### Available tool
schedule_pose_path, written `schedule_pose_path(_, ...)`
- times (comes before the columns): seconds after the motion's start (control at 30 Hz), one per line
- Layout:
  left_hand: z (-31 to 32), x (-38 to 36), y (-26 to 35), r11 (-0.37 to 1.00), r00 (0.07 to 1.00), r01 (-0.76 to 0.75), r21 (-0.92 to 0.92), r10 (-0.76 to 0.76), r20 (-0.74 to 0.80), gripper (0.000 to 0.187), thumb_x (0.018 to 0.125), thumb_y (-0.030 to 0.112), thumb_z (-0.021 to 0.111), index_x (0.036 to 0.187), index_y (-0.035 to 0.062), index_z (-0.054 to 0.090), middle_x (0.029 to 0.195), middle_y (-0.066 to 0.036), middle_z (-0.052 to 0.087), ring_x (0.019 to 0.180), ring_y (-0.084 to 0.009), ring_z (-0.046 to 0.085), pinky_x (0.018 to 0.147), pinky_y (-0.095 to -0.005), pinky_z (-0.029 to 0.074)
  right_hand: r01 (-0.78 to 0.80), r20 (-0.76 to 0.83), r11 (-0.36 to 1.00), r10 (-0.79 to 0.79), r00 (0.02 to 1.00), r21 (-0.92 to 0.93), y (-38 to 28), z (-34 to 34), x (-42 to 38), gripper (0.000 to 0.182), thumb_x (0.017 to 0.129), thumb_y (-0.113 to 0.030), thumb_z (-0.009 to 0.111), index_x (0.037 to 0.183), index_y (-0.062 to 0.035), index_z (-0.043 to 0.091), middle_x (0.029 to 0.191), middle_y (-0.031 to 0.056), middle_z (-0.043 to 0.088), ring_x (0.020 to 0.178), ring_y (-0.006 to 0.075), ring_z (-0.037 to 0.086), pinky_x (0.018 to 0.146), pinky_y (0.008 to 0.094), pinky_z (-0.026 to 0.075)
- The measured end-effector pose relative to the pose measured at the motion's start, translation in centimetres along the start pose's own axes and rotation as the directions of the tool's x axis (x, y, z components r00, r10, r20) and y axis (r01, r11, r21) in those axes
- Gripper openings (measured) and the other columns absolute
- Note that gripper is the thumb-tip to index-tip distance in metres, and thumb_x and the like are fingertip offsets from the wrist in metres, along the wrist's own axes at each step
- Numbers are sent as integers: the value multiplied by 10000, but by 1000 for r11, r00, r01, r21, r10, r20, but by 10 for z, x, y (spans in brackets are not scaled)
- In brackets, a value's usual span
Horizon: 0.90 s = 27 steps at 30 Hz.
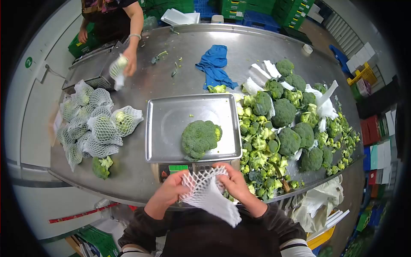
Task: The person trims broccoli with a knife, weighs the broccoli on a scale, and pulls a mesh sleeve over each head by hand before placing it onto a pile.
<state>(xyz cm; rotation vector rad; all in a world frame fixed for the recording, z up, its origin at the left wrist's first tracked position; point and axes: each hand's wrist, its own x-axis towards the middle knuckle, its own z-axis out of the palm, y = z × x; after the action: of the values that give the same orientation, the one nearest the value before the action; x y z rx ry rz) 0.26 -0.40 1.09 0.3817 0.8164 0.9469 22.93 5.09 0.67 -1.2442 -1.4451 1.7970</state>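
Between my two hands a white foam net sleeve (207, 192) is stretched at its mouth, its closed-up length hanging toward my body. My left hand (170, 190) grips the left side of the mouth, and my right hand (235, 182) grips the upper right side. Just beyond them, a broccoli head (200, 139) lies on the steel pan (165, 107) of a weighing scale. The scale's green lit display (178, 168) is close to my left hand; its digits are too small to read.
Netted heads (102, 126) are heaped at the left, beside a bare broccoli piece (102, 167). Loose broccoli (284, 112) and cut florets (261, 158) cover the right side. A blue cloth (214, 64) lies behind the scale. Across the table, a co-worker's hand (129, 60) holds a netted head.
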Motion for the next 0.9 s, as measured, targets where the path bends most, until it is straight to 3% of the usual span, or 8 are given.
schedule_pose_path(0.1, 12, -1, 5, 924, 998, 65, 377, -50, -49, 256, 761, 32, 680, 975, 2, 543, 830, -2, 600, 725, -68, 557, 681, -223, 469, 225, -270, 964, -180, 946, 145, -6, 9, 11, 233, 832, -19, 453, 1035, -39, 566, 889, 22, 587, 806, 81, 540, 735, 210, 439)
schedule_pose_path(0.23, -12, 13, 0, 756, 886, -128, 642, 378, -269, 180, 768, 66, 676, 874, 37, 533, 743, 14, 579, 675, -51, 518, 579, -236, 423, -6, -303, 686, 330, 894, 728, -37, 9, 28, 203, 877, -80, 406, 1024, -61, 545, 732, -18, 543, 540, 19, 466, 453, 159, 356)
schedule_pose_path(0.43, -23, 88, 44, 136, 420, -248, 959, 907, -20, 232, 847, 150, 549, 993, -30, 531, 772, -147, 610, 673, -188, 597, 586, -316, 458, 114, -427, 912, -291, 856, -393, -8, -13, 100, 220, 879, -155, 423, 943, 20, 541, 606, 83, 511, 517, 148, 484, 508, 316, 392)
schedule_pose_path(0.5, -36, 106, 50, 726, 752, 40, 687, 430, -499, 333, 909, 243, 467, 1014, -66, 534, 838, -165, 622, 710, -203, 621, 626, -324, 483, 145, -428, 853, -390, 816, -501, -12, -12, 104, 231, 874, -161, 430, 903, 35, 549, 583, 95, 483, 520, 149, 467, 514, 324, 379)
schedule_pose_path(0.57, -40, 98, 46, 837, 740, -202, 509, 471, -481, 399, 924, 307, 427, 1003, -68, 540, 861, -162, 624, 722, -207, 626, 641, -325, 493, 63, -397, 961, -170, 902, -268, -41, -9, 84, 240, 866, -131, 418, 859, 53, 571, 608, 96, 528, 565, 112, 479, 539, 290, 390)
schedule_pose_path(0.63, -42, 86, 38, 840, 762, -494, 225, 543, -354, 566, 945, 465, 316, 1003, -48, 548, 889, -128, 625, 745, -213, 630, 704, -323, 520, 393, -285, 910, -414, 864, -133, -74, 1, 47, 229, 868, -106, 407, 822, 55, 563, 611, 48, 518, 589, 87, 458, 542, 276, 397)
schedule_pose_path(0.77, -2, 45, 53, 938, 940, -338, -81, 340, 19, 687, 929, 550, 230, 1077, -51, 528, 1051, -168, 600, 918, -243, 612, 843, -346, 497, 462, 39, 869, -463, 886, -176, -103, 1, 7, 220, 868, -124, 440, 860, 27, 599, 633, 14, 561, 559, 82, 483, 524, 243, 402)
schedule_pose_path(0.9, 9, 35, 25, 948, 1000, -7, -319, 7, -2, 624, 941, 498, 283, 1202, -34, 481, 1220, -161, 529, 1055, -250, 562, 913, -369, 467, -171, 213, 958, 122, 969, 228, -112, -8, 10, 256, 889, -230, 500, 868, -3, 617, 610, -9, 576, 455, 38, 471, 418, 185, 349)
